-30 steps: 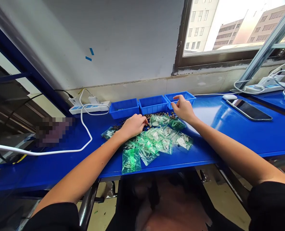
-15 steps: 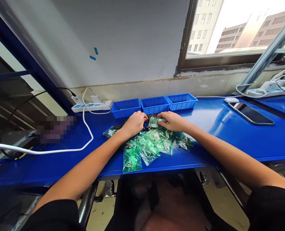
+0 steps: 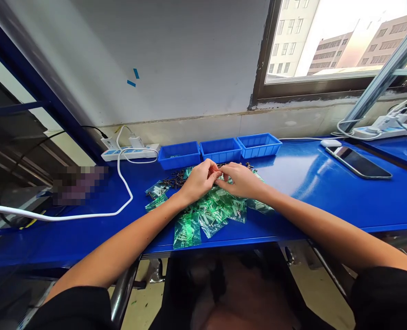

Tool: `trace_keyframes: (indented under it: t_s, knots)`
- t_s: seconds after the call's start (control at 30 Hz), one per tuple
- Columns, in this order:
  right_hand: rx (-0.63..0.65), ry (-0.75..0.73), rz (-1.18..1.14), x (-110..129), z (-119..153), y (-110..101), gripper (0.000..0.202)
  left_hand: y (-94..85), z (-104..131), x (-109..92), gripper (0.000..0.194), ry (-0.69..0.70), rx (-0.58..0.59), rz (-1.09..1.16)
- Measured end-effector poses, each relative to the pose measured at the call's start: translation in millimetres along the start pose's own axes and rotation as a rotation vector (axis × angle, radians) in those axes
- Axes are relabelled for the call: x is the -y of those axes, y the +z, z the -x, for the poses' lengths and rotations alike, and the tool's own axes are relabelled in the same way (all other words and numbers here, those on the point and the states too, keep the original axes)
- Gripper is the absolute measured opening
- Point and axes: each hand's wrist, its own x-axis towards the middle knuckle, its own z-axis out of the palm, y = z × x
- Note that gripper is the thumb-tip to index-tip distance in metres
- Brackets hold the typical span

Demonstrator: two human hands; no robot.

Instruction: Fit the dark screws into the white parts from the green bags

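My left hand (image 3: 201, 179) and my right hand (image 3: 239, 178) meet fingertip to fingertip above a pile of small clear plastic bags (image 3: 210, 208) with a green tint. Both hands have their fingers bent and pinched together. Whatever lies between the fingertips is hidden by the fingers. Small pale strips and other little parts show inside the bags. Dark screws (image 3: 178, 179) lie loose behind the pile, some showing left of my left hand and a few beyond my right. One bag (image 3: 187, 231) lies flat near the table's front edge.
Three blue bins (image 3: 220, 149) stand in a row along the wall. At left, a power strip (image 3: 131, 152) has a white cable (image 3: 86, 217) running across the blue table (image 3: 327, 197). A phone (image 3: 360, 162) and a white charger (image 3: 330, 143) lie at right.
My hands were apart, the right one at a small bag on the pile. They have come together, fingertips touching, over the middle of the pile.
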Motion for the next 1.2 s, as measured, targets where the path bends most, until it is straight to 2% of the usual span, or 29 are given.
trace_keyframes:
  t_s: [0.13, 0.27, 0.4, 0.73, 0.9, 1.07, 1.2]
  knots:
    - [0.002, 0.076, -0.009, -2, -1, 4, 0.013, 0.7, 0, 3, 0.017, -0.033, 0.050, 0.041]
    - [0.011, 0.060, -0.030, -8, -2, 6, 0.017, 1.6, -1, 9, 0.016, -0.068, 0.133, 0.111]
    - [0.020, 0.049, -0.048, -10, -3, 5, 0.015, 5.1, -1, 14, 0.008, -0.093, 0.141, 0.193]
    - [0.047, 0.094, -0.008, -11, -4, 6, 0.011, 2.6, -6, 15, 0.010, -0.101, 0.221, 0.174]
    - [0.030, 0.130, -0.012, -13, -4, 8, 0.013, 0.2, -5, 14, 0.008, -0.101, 0.200, 0.067]
    - [0.032, 0.141, -0.020, -13, -4, 9, 0.010, -0.3, -5, 15, 0.007, 0.011, 0.210, -0.166]
    - [0.031, 0.129, -0.032, -14, -4, 9, 0.010, -0.2, -5, 15, 0.008, 0.055, 0.255, -0.248]
